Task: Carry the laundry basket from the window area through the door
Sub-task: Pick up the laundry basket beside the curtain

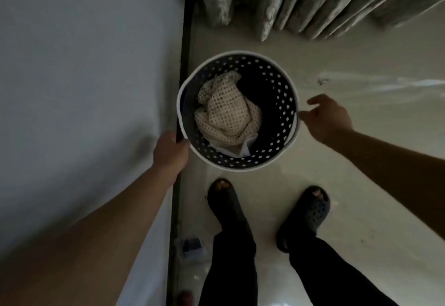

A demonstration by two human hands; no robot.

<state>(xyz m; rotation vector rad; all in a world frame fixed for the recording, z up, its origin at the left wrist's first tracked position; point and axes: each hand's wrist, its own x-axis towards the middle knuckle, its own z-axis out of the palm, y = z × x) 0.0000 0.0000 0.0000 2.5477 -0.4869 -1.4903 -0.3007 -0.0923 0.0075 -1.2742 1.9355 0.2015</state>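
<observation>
My left hand (169,151) is closed on the near-left edge of the laundry basket (287,134), the fingers curled under the white rim where I cannot see them. My right hand (330,119) is at the right side of the rim, its fingers (313,100) loosely spread and not wrapped around anything; the lower fingertips look to be just touching the rim, though I cannot tell if they press on it. Both my forearms reach in from the near corners of the view.

The basket is round, dark, with a white rim and walls full of small diamond holes. It is on the pale floor (361,161) between my hands, just beside the dark strip that runs along the foot of the white wall (84,65) on the left. Inside lies a bundle of cream mesh cloth (228,110), with something white under its near edge.

On the far side of the basket hang the folds of a pale patterned curtain (301,0), reaching the floor. On the near side stand my feet in dark slippers (310,211), below dark trousers. A small dark object lies on the floor by the wall, near-left of my feet; I cannot tell what it is.
</observation>
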